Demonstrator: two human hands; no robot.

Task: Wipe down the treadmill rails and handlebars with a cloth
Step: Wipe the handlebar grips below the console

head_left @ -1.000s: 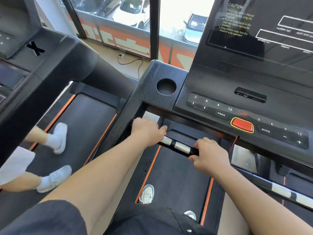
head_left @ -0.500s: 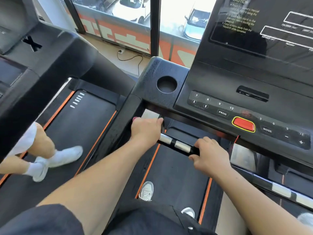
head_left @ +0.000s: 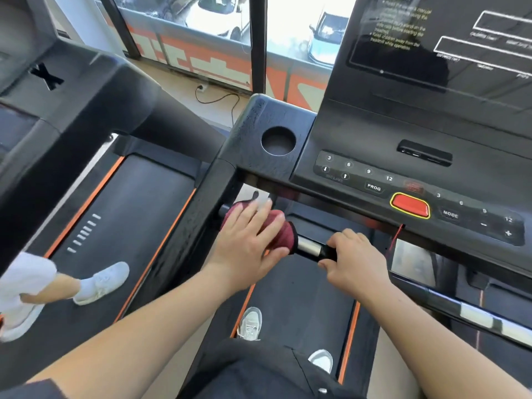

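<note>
Since a moment ago the left hand (head_left: pixel 247 240) has loosened from a closed fist on the bar, its fingers now spread flat over a dark red cloth (head_left: pixel 280 230) that was hidden under it before; the right hand (head_left: pixel 352 262) has not shifted. The cloth is bunched around the front handlebar (head_left: pixel 309 246), pressed there by the open left palm rather than pinched. The right hand is curled shut around the same bar, just to the right of the cloth, with only a short stretch of silver sensor sleeve bare between them. The bar's long axis runs from the left upright (head_left: pixel 201 214) down and to the right, passing under the right fist, so any stroke along it goes toward that hand. The left hand is the nearer one to the cloth; the right hand itself blocks the path and would likely have to give way. Just above the grip sit the console keys and red stop button (head_left: pixel 410 205), close enough to bump. On the neighbouring treadmill (head_left: pixel 138 197) another person's shoes (head_left: pixel 100 282) are walking.
</note>
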